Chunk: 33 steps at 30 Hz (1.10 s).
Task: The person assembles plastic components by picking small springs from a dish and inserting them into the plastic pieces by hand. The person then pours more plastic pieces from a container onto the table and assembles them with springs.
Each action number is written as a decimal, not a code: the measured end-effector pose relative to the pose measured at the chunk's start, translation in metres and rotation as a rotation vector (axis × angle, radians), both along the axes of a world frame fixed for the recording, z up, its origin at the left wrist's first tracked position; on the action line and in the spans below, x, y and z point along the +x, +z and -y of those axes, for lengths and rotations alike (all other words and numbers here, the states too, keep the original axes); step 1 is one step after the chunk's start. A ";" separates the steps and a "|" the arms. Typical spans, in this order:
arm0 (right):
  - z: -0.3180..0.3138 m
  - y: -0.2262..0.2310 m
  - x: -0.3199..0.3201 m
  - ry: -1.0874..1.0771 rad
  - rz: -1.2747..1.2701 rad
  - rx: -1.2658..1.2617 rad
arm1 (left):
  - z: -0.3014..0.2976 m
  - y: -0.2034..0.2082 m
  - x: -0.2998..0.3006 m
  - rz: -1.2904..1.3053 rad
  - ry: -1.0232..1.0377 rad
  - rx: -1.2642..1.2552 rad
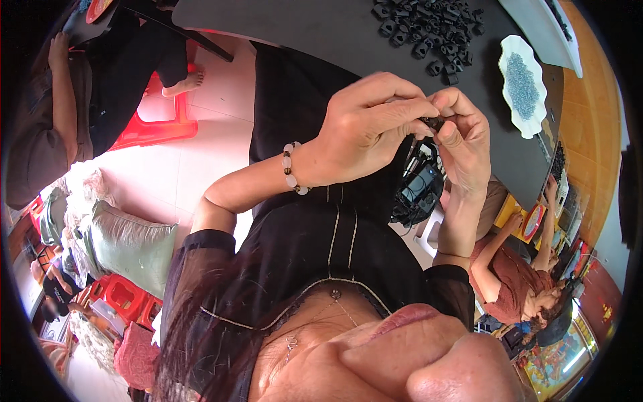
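Observation:
My left hand point(375, 127), with a beaded bracelet on its wrist, and my right hand point(467, 137) meet just off the near edge of the dark table point(295, 27). Between their fingertips is a small black plastic piece point(434, 123), mostly covered by the fingers. Both hands are closed on it in a pinch. Beyond them lies a heap of similar small black plastic pieces point(429, 33). To the right stands a white scalloped dish point(506, 67) of tiny blue-grey bits point(522, 87), too small to make out.
Below my hands hangs a black device with a small screen point(422, 184). A white tray point(546, 27) sits at the far right. One person point(512, 275) works on the right, another point(74, 100) sits at left. Red stools point(161, 124) and a stuffed sack point(130, 241) are on the left.

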State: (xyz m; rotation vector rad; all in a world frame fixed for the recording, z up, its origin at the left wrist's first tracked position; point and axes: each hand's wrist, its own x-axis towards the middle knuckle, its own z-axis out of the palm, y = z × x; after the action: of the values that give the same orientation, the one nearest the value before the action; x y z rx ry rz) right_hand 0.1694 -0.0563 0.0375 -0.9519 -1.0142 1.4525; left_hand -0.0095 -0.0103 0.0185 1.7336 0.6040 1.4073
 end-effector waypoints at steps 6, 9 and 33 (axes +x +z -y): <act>0.003 0.004 0.000 0.111 -0.043 -0.061 | -0.007 0.005 -0.003 -0.085 0.063 0.220; 0.005 -0.002 0.001 0.163 -0.078 -0.055 | -0.009 0.006 -0.005 -0.156 0.028 0.225; 0.002 0.003 -0.001 0.086 -0.227 -0.110 | -0.015 -0.006 0.005 -0.059 -0.102 0.073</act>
State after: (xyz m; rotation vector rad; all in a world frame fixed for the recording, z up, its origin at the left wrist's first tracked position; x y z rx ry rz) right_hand 0.1687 -0.0584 0.0409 -0.8068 -0.8239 1.6610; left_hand -0.0040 0.0051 0.0122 1.8427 0.4939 1.3261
